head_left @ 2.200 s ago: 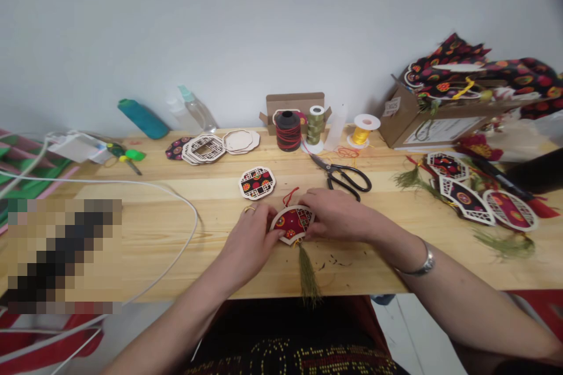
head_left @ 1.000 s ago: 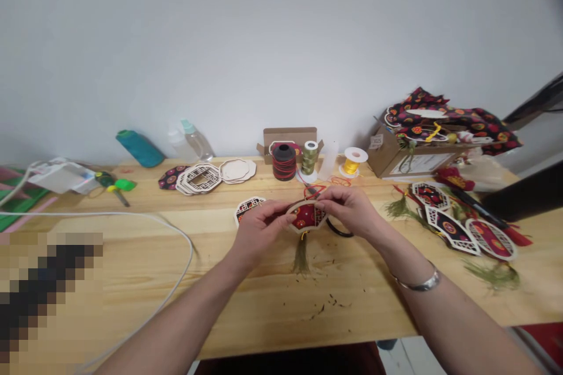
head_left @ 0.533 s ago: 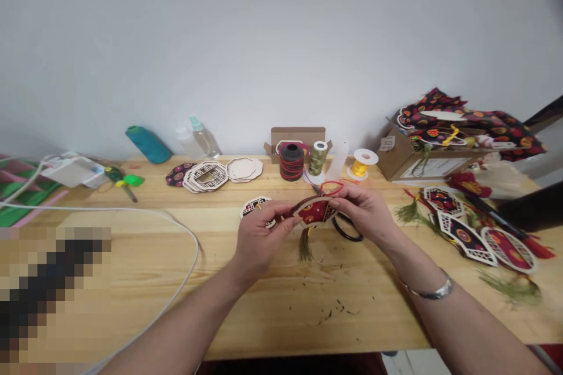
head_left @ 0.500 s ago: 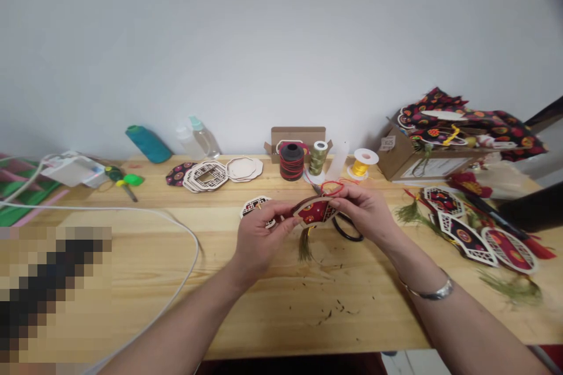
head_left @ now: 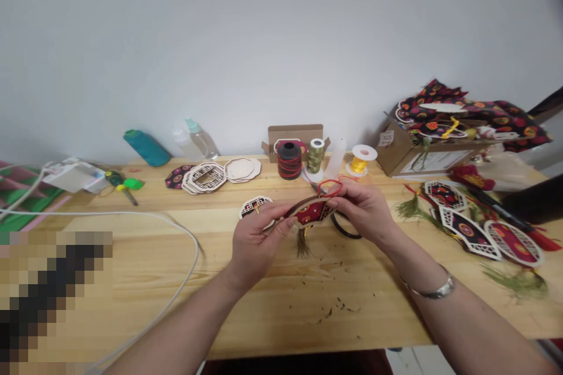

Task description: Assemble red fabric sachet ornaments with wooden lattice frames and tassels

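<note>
Between both hands, above the table, is a fan-shaped wooden ornament point(head_left: 310, 211) with a red patterned fabric face and a pale rim. My left hand point(head_left: 259, 240) pinches its left end between thumb and fingers. My right hand point(head_left: 363, 211) grips the right end, thumb on the front face. A red cord loop point(head_left: 329, 190) rises from the top, by my right fingertips. An olive tassel point(head_left: 302, 242) hangs below. Behind my left hand lies a round lattice ornament point(head_left: 254, 205). Black scissor handles point(head_left: 347, 231) show partly behind my right hand.
Thread spools in red-black point(head_left: 289, 163), olive point(head_left: 315, 157) and yellow point(head_left: 360, 161) stand at the back. Wooden lattice pieces point(head_left: 206, 178) lie left of them. Finished ornaments point(head_left: 470, 234) and a cardboard box point(head_left: 400, 152) are right. A white cable point(head_left: 193, 258) crosses the left side.
The view has shifted slightly. Both hands keep hold of the fan-shaped ornament, which has tilted a little; otherwise little differs.
</note>
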Motion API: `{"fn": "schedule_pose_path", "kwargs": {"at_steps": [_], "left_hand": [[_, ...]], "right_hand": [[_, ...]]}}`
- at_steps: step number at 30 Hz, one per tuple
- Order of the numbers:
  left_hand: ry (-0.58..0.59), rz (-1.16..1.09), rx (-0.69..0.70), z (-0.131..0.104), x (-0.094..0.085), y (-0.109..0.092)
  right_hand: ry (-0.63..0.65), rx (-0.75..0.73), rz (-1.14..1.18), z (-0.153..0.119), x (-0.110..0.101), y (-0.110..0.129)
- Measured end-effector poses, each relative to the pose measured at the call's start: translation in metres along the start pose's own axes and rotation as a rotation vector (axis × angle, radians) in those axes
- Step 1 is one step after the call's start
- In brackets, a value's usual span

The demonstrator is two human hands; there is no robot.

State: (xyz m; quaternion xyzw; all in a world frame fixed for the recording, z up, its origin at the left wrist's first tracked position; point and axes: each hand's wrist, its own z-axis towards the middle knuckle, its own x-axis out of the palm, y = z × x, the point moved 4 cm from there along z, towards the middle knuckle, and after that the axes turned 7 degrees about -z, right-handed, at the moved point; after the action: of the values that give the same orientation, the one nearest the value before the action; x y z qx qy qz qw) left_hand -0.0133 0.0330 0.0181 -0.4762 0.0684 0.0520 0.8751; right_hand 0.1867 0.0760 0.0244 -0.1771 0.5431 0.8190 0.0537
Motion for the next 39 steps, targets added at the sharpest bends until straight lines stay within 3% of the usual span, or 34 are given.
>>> {"fn": "schedule_pose_path", "kwargs": {"at_steps": [6, 15, 21, 29, 39], "left_hand": [[-0.002, 0.015, 0.051, -0.002, -0.001, -0.001], [0.014, 0.028, -0.064, 0.0, 0.0, 0.004], [-0.042, -0.042, -0.183, 0.002, 0.002, 0.005], [-0.043, -0.034, -0.181, 0.003, 0.003, 0.007], [-0.033, -0.069, -0.272, 0.004, 0.004, 0.011]], "right_hand": [[0.0, -0.018, 0.016, -0.001, 0.001, 0.001], [0.002, -0.017, -0.005, -0.001, -0.001, 0.001], [0.006, -0.004, -0.009, -0.001, 0.0, 0.0], [0.008, 0.009, -0.019, 0.0, -0.002, 0.002], [0.017, 0.032, -0.024, 0.0, -0.002, -0.001]]}}
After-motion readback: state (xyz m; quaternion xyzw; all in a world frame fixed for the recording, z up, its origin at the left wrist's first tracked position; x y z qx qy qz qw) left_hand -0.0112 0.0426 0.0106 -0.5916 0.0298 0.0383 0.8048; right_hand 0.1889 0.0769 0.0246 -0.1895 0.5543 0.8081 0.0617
